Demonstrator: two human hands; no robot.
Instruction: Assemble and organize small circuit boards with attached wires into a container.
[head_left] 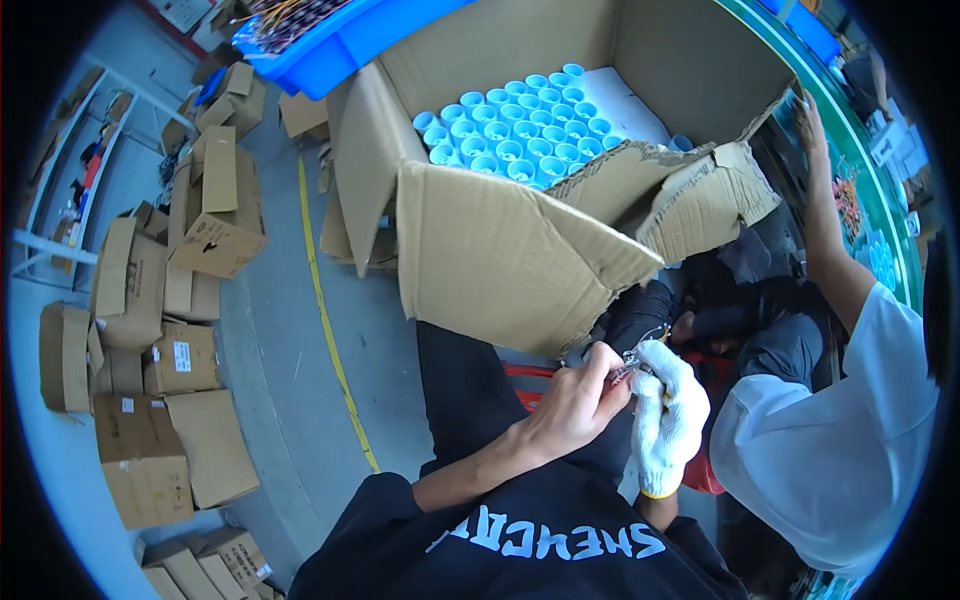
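Note:
My bare left hand (pixel 572 408) is closed in a pinch above my lap, its thumb and fingertips pressed on a small shiny part with thin wires (pixel 628 364). From the other side my right hand (pixel 668 422), in a white knitted glove, closes on the same part, so the fingertips of both hands nearly meet. A few thin orange and dark wires stick up beside the gloved fingers. The part is too small and too covered to tell its exact kind. Just beyond my hands stands a big open cardboard box (pixel 500 260) with rows of light-blue cups (pixel 525 130) inside.
A co-worker in a white shirt (pixel 830 430) sits close on my right, one arm reaching toward the green conveyor belt (pixel 858 140). A blue bin (pixel 330 50) stands behind the box. Stacked cartons (pixel 145 455) line the left wall, beyond a yellow floor line (pixel 322 300).

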